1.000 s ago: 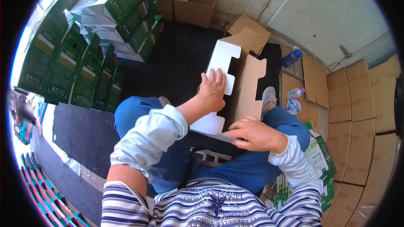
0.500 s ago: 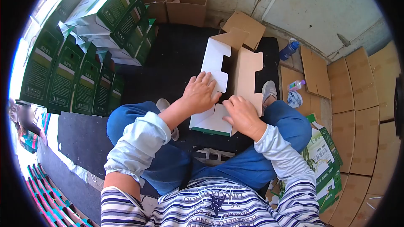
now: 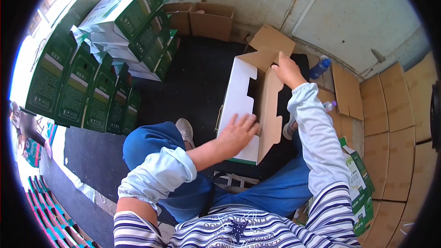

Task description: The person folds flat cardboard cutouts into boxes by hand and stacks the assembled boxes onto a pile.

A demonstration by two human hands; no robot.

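Observation:
A long cardboard box [image 3: 235, 98], white and brown on its panels with a green edge at the near end, lies before me with its notched top flaps raised. Across the near part of the white panel rests my left hand [image 3: 236, 134], its fingers spread and holding nothing. At the far right corner, my right hand [image 3: 290, 72] has thumb and fingers at the edge of the box's far flap, apparently pinching it; part of the fingers is hidden. The inside of the box shows as a dark gap between the two long flaps.
Green-and-white boxes [image 3: 138, 23] stand stacked at the left. Brown cartons [image 3: 211, 22] sit at the back, and others [image 3: 395, 149] line the right. A blue bottle [image 3: 320, 68] stands by the wall. Flattened green boxes [image 3: 363, 181] lie near my right knee.
My right hand has moved from the near end to the far right corner. My left hand has slid nearer along the white panel. The near end flap now stands folded up.

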